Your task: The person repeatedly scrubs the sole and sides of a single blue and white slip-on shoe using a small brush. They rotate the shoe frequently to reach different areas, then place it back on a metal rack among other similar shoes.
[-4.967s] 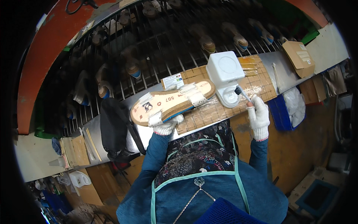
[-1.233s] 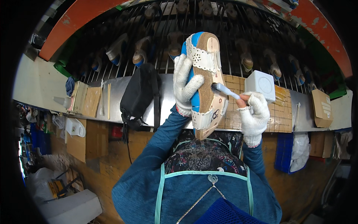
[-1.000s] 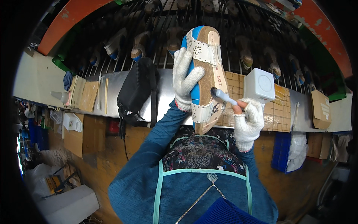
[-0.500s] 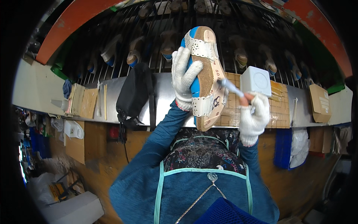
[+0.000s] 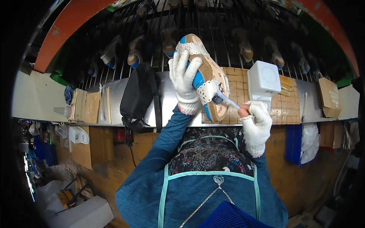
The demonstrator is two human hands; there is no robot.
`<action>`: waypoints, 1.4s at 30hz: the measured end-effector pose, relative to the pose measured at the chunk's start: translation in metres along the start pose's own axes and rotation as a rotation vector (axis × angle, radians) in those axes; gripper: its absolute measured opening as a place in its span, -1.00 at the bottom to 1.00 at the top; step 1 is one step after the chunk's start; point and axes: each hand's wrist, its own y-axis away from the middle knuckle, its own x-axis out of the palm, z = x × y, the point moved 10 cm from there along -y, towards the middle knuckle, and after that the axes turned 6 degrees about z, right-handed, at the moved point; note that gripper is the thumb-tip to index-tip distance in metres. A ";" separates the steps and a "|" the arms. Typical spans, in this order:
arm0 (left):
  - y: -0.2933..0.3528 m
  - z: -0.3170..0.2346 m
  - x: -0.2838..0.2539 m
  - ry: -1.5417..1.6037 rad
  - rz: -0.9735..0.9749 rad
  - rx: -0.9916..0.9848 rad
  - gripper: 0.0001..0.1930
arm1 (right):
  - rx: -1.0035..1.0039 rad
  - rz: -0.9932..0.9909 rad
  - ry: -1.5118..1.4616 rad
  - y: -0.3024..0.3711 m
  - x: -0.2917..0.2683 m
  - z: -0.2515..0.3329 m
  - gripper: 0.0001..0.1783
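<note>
A sandal (image 5: 208, 70) on a blue last is held up at a slant, its pale and brown underside facing me. White perforated straps cross it near both ends. My gloved left hand (image 5: 185, 80) grips the sandal from its left side, with the thumb and fingers around the edge. In my gloved right hand (image 5: 257, 127), bare fingertips pinch the pale handle of a small brush (image 5: 228, 100). The dark brush tip touches the sandal near the lower strap. To the right hand's upper right stands a white plastic container (image 5: 265, 79).
Beneath the container lies a gridded brown board (image 5: 289, 111) on the metal bench. A black bag (image 5: 139, 97) rests to the left. Beyond the bench, a barred rack (image 5: 222, 49) carries several sandals. A cardboard piece (image 5: 330, 98) sits far right, above a blue crate (image 5: 293, 143).
The sandal has tilted and shifted a little left. The brush has moved from the middle of the underside down to the lower strap, with my right hand lowering slightly.
</note>
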 end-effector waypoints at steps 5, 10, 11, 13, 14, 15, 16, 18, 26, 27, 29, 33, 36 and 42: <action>0.000 0.000 0.000 -0.031 0.007 0.007 -0.48 | -0.086 -0.041 0.133 -0.018 0.002 0.009 -0.82; 0.000 0.000 -0.001 -0.012 -0.007 0.007 -0.49 | -0.152 -0.100 0.240 -0.036 0.000 0.014 -0.83; 0.000 0.000 -0.001 -0.019 -0.007 0.004 -0.48 | -0.136 -0.098 0.189 -0.037 0.000 0.011 -0.85; -0.001 0.001 -0.001 -0.027 -0.011 0.003 -0.47 | -0.187 -0.078 0.215 -0.037 0.001 0.014 -0.85; -0.002 0.002 -0.001 -0.025 -0.007 0.004 -0.46 | -0.212 -0.066 0.231 -0.036 0.001 0.015 -0.85; -0.002 0.003 -0.001 -0.020 -0.008 0.006 -0.45 | -0.219 -0.039 0.235 -0.033 0.002 0.015 -0.85; -0.002 0.004 -0.001 -0.014 -0.006 0.006 -0.44 | -0.219 -0.012 0.238 -0.030 0.003 0.014 -0.85; -0.002 0.008 -0.001 -0.013 -0.008 -0.003 -0.43 | -0.165 0.050 0.188 -0.023 0.004 0.007 -0.85; 0.001 0.019 0.011 0.054 0.006 -0.044 -0.44 | 0.007 0.078 0.049 0.000 0.001 -0.002 -0.86; 0.001 0.019 0.012 0.063 0.007 -0.052 -0.46 | -0.001 0.069 0.045 -0.001 0.003 0.001 -0.86; 0.002 0.016 0.015 0.058 0.002 -0.049 -0.45 | -0.034 0.000 0.127 -0.006 -0.001 0.006 -0.86; 0.002 0.017 0.018 0.158 -0.039 -0.052 -0.46 | -0.199 -0.128 0.280 -0.006 -0.007 0.026 -0.81; 0.003 0.027 0.021 0.292 -0.040 -0.119 -0.51 | -0.407 -0.133 0.356 0.006 -0.003 0.043 -0.73; 0.004 0.032 0.036 0.526 0.034 -0.195 -0.55 | -0.429 -0.158 0.240 0.018 -0.012 0.034 -0.68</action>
